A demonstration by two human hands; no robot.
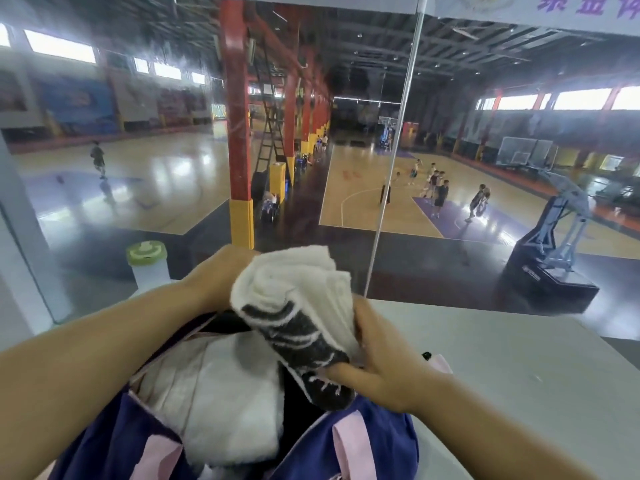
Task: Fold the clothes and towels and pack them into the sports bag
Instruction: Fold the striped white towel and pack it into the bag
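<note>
Right, here we are over the open sports bag (384,441), dark purple with pink straps (349,448), sitting at the near edge of the white surface (519,368). Both hands are on one rolled towel (294,306), white and fluffy with a dark grey patterned end, and it hangs in the air just above the bag's mouth, tilted so the dark end points down towards the opening. The right hand (377,358) has a firm grip: the thumb (343,372) presses on the dark end while the other fingers curl round the roll's right side. The left hand (214,275) reaches in from the far side and meets the top of the roll, but its fingers are hidden behind the towel, so how they lie cannot be told. Inside the bag, on the left half, a folded white cloth (214,393) lies packed, filling much of the opening; the space beside it, under the roll, looks dark. Off to the left, well apart from the bag, a pale bottle (149,268) with a green lid stands upright by the window. A small black object (426,355) sits on the surface just beyond the right wrist, too small to make out. Through the glass, a basketball court (374,202) lies below with players gathered on it.
</note>
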